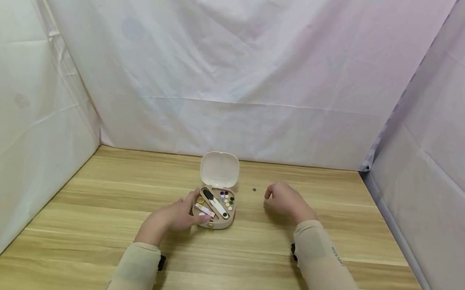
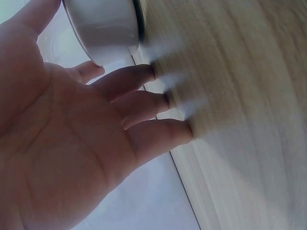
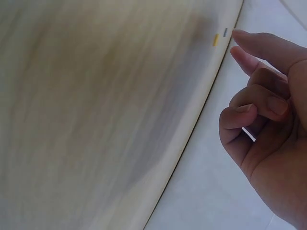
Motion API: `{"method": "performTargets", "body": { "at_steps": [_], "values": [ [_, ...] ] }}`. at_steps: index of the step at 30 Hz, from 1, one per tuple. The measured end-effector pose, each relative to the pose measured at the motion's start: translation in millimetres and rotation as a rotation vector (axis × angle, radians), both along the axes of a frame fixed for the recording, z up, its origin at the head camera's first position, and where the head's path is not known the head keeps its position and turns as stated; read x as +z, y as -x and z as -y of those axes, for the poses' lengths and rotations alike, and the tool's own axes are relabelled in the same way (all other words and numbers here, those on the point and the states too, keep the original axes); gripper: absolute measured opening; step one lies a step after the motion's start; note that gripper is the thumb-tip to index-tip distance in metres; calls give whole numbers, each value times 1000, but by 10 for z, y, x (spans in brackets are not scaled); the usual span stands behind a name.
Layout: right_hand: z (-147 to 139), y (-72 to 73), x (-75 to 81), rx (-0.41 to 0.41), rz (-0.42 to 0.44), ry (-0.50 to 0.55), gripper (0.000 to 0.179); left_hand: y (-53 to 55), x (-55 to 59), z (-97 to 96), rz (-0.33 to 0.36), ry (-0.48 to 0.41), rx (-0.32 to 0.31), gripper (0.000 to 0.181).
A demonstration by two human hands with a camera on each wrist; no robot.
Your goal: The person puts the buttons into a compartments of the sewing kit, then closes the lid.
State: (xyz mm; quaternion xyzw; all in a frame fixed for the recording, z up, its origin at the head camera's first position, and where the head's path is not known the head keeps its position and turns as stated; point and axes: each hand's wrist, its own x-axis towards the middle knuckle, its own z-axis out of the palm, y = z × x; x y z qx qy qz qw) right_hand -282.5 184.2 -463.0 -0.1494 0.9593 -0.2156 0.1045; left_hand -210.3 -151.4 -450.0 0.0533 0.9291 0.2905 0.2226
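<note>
A cream sewing kit box [image 1: 222,224] stands on the table with its lid [image 1: 219,169] raised. In it lie a black-and-white tool [image 1: 218,207], a pink-and-white patterned strip [image 1: 205,210], a round yellow piece [image 1: 200,200] and several coloured buttons [image 1: 227,199]. My left hand [image 1: 178,214] holds the box at its left side between thumb and index finger; the other fingertips [image 2: 178,130] reach the tabletop. To the right, my right hand [image 1: 285,199] hovers over the table, thumb and index finger extended and apart, other fingers curled, nothing held. A small dark disc [image 1: 254,190] lies left of it.
The wood-grain table [image 1: 119,246] ends at a white cloth backdrop [image 1: 240,70], with cloth walls on both sides. The right wrist view shows a small yellow piece [image 3: 215,40] and a grey one [image 3: 225,32] on the tabletop near the fingertips.
</note>
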Motion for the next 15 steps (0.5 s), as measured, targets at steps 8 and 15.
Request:
{"method": "performTargets", "body": {
  "at_steps": [8, 15],
  "values": [
    [0, 32, -56, 29, -31, -34, 5, 14, -14, 7, -4, -4, -4, 107],
    [-18, 70, -114, 17, 4, -46, 5, -10, 20, -10, -3, 9, -1, 108]
  ]
}}
